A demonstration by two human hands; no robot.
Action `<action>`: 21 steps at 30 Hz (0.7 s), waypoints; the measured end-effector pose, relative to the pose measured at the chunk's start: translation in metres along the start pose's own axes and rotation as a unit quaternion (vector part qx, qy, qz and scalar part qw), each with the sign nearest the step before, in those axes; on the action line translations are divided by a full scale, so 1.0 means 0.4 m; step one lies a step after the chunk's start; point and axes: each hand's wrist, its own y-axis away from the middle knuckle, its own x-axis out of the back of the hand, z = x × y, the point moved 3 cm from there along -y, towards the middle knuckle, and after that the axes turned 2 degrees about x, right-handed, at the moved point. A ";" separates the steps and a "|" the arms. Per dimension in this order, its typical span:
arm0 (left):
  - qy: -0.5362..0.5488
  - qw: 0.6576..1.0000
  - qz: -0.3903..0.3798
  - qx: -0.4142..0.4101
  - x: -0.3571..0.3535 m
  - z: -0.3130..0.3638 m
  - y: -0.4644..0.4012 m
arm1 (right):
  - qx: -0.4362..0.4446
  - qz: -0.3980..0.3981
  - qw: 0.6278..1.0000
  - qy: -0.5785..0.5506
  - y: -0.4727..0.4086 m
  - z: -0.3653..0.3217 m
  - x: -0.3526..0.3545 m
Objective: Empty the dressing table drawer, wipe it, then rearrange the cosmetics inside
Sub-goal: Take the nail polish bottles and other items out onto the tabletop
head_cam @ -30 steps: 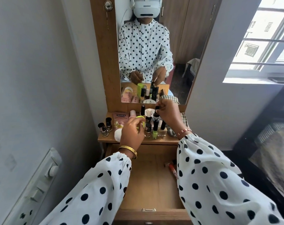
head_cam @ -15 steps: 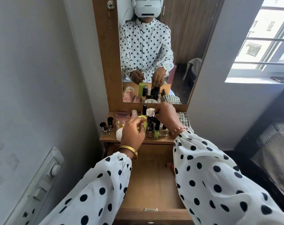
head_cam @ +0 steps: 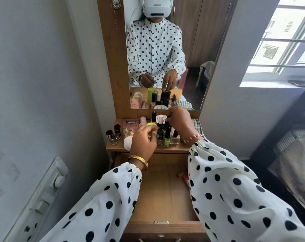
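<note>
red tube [head_cam: 185,179] half under right sleeve, lime container [head_cam: 151,125] mostly behind left hand [head_cam: 142,142]

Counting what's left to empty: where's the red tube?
In the head view, the red tube lies in the open drawer, against its right wall, beside the right sleeve.

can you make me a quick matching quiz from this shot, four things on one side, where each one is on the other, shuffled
Things:
1. red tube
2. pink tube
3. green bottle
4. checked cloth

Places:
A. in the left hand
B. lying on the shelf's left part
C. in the open drawer, right side
D. on the shelf, beyond the right hand

Pairs: 1-C, 2-B, 3-A, 4-D
</note>
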 end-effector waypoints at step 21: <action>-0.036 0.994 -0.102 -0.026 -0.123 -0.110 0.255 | -0.118 0.031 0.989 -0.082 0.377 0.212 -0.150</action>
